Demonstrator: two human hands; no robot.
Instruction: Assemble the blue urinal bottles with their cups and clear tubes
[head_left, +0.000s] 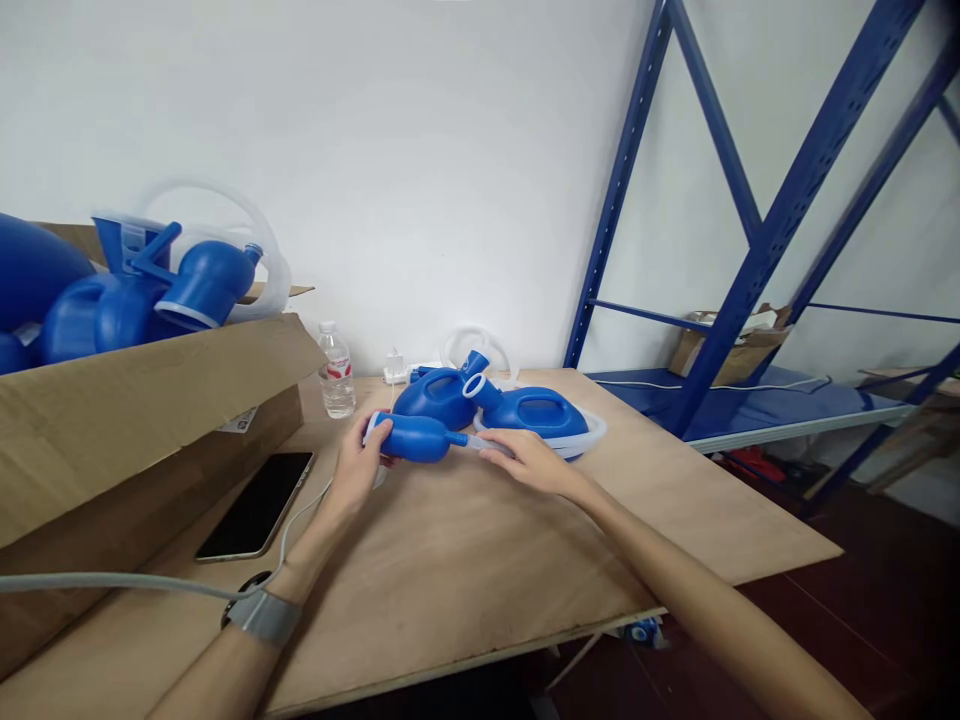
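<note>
My left hand point(365, 450) is wrapped round the wide end of a blue plastic funnel-like piece point(420, 438). The narrow spout of that piece points right and meets a clear tube point(480, 443). My right hand point(525, 458) pinches this tube just right of the spout. Behind the hands, two blue jugs with handles, one point(439, 398) at the left and one point(536, 412) at the right, lie on the wooden table point(465, 560). A coiled translucent tube point(592, 430) runs round the right jug.
At the left stands a cardboard box point(150, 400) with several blue jugs and pieces. Near it are a black phone point(256, 505) and a water bottle point(337, 370). A pale cable crosses my left wrist. Blue metal shelving point(757, 250) stands right.
</note>
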